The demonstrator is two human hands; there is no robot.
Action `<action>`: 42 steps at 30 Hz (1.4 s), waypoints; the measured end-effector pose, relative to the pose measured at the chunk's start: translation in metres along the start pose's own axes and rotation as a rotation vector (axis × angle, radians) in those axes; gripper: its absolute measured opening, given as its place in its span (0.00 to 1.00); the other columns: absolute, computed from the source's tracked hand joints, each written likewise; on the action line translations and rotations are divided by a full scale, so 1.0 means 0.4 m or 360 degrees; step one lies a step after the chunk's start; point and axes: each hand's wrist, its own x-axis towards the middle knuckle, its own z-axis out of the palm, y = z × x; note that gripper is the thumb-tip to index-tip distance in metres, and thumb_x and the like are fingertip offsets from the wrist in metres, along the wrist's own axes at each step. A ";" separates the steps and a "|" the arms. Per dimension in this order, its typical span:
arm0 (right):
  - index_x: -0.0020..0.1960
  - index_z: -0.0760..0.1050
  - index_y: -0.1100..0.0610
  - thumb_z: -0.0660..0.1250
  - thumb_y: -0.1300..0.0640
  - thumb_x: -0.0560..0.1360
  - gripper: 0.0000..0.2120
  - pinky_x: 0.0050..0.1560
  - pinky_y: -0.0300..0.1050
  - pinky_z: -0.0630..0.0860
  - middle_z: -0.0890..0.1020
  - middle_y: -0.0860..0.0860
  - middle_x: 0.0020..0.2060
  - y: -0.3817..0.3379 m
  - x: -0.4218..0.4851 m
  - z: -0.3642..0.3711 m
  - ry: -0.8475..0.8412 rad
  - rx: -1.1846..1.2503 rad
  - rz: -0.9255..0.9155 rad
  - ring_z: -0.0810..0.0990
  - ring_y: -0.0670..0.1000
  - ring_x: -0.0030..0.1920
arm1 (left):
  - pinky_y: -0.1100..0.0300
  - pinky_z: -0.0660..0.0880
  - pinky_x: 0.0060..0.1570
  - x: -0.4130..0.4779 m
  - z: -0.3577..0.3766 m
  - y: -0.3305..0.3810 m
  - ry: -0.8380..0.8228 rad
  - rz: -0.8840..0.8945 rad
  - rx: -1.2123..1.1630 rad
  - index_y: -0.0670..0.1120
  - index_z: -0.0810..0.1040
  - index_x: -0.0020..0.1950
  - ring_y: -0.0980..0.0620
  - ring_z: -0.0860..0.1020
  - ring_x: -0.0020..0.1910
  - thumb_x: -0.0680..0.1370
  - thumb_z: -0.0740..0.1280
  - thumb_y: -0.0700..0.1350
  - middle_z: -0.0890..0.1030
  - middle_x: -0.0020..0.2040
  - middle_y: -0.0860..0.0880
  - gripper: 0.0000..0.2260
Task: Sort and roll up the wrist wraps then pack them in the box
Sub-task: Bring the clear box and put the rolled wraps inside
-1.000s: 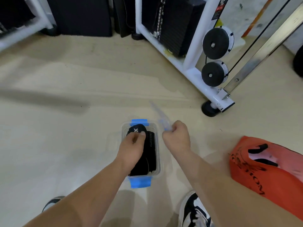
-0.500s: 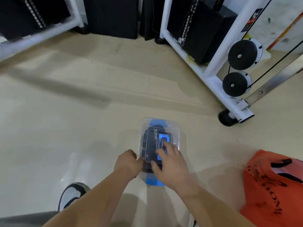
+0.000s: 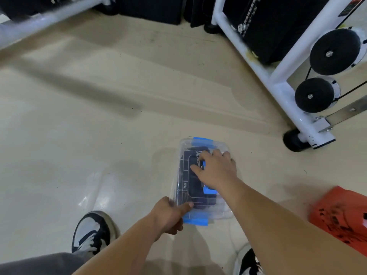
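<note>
A clear plastic box with blue end clips stands on the beige floor, its transparent lid on top. Black wrist wraps show through the lid. My right hand lies flat on the lid with its fingers spread, covering part of a blue lid handle. My left hand grips the box's near left corner beside the near blue clip, thumb on the lid's edge.
An orange bag lies on the floor at the right. A white gym machine frame with black pulleys and a weight stack stands at the back right. My two shoes are at the bottom.
The lid went from my right hand onto the box. My right hand now presses farther along the lid, and my left hand has shifted to the near corner.
</note>
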 end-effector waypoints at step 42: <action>0.84 0.51 0.56 0.46 0.40 0.89 0.29 0.77 0.61 0.62 0.59 0.58 0.78 0.138 -0.095 0.118 -0.0412 0.0768 0.0654 0.66 0.64 0.76 | 0.43 0.86 0.51 -0.028 -0.090 -0.081 0.0275 -0.0113 -0.0575 0.47 0.78 0.60 0.43 0.86 0.54 0.70 0.81 0.62 0.84 0.59 0.45 0.28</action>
